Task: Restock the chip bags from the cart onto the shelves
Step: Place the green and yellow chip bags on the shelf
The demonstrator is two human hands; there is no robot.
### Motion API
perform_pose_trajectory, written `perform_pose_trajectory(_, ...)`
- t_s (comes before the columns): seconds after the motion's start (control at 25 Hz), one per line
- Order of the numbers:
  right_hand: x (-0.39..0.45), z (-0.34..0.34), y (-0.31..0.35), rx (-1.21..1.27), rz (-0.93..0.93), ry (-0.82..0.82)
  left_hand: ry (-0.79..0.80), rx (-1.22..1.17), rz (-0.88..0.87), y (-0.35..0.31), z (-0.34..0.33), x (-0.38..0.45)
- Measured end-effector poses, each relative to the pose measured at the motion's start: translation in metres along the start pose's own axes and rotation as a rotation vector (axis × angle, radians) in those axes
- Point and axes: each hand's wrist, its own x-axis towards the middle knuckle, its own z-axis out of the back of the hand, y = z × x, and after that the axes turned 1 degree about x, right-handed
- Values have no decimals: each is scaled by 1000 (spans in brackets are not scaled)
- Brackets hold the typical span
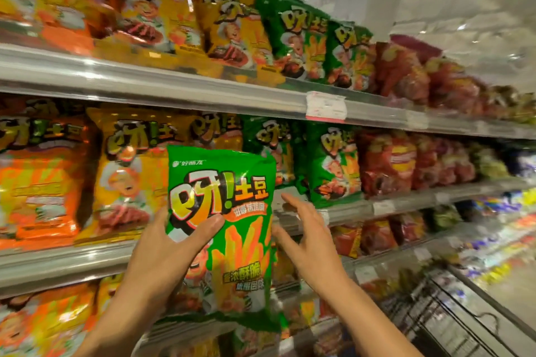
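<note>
While left hand (162,243) grips green chip bag (223,211), right hand (307,237) hovers spread.

Green chip bag (222,211) in left hand (162,246), right hand (310,237) open beside, before stocked shelves (174,87)

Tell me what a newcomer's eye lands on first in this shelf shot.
First, the bright green chip bag held upright at centre frame, gripped at its left edge by the left hand. Next, the right hand spread open beside the bag's right edge. Behind them, the shelves run packed with orange, yellow, green and red bags.
</note>
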Motion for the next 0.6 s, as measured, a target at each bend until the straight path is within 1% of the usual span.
perform_pose_trajectory(0.16,-3,58,-47,60,-35,-38,33,101,-25,-3,-74,7)
perform_pose_trajectory(0.36,10,132,-126,118,-5,-97,70,155,-45,-8,-186,15)
perform_pose_trajectory(0.48,24,173,-175,163,7,-106,113,189,-53,-11,-249,23)
perform_pose_trajectory(0.6,35,197,-220,243,22,-92,102,263,-34,-7,-297,28)
